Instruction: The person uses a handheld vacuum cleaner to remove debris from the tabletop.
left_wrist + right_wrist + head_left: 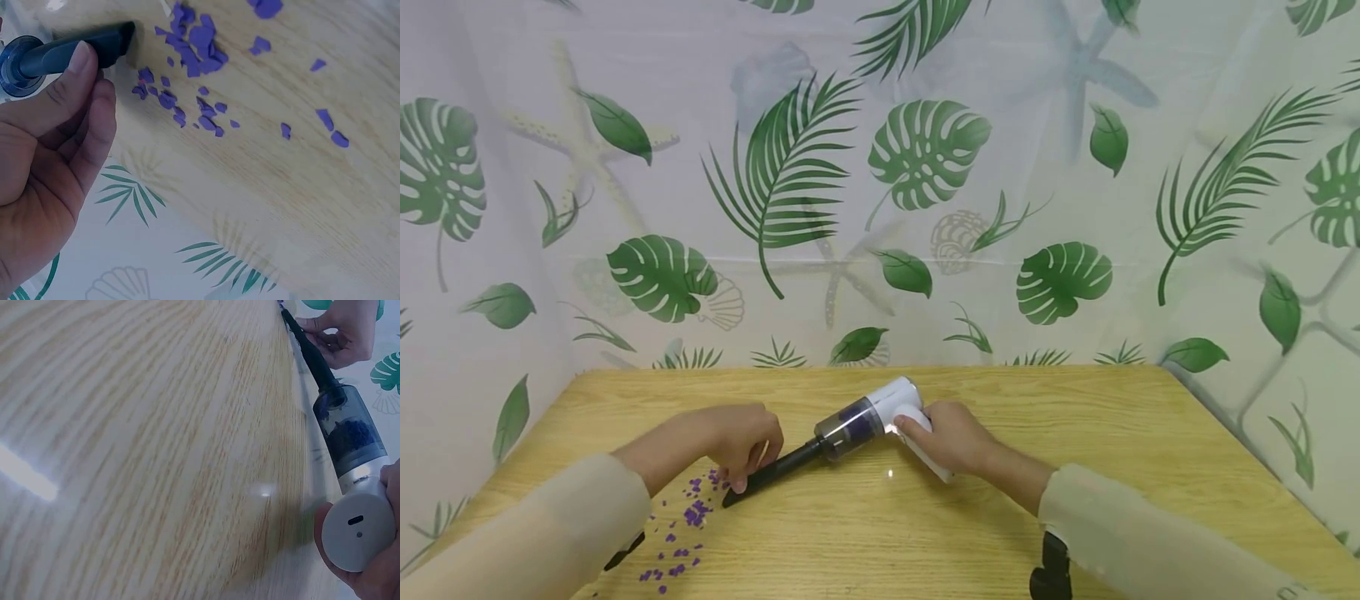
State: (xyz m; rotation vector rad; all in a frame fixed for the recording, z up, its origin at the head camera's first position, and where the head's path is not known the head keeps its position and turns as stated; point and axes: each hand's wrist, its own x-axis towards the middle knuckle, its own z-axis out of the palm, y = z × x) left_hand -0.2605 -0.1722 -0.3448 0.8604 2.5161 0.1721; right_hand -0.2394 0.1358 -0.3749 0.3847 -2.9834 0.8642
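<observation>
A white handheld vacuum cleaner (891, 398) with a clear dust cup (351, 430) and a long black nozzle (782, 467) lies slantwise over the table. My right hand (958, 437) grips its white handle. Near the nozzle's tip, the thumb and fingers of my left hand (59, 137) pinch the black tube. Small purple scraps (197, 47) are scattered on the wood just beyond the tip, some bunched and some apart. Dark bits show inside the cup in the right wrist view.
The wooden table (865, 542) ends at a back edge against a white leaf-print cloth (865, 192). Loose scraps (662, 575) trail toward the near left of the table. Light glares off the tabletop in the right wrist view.
</observation>
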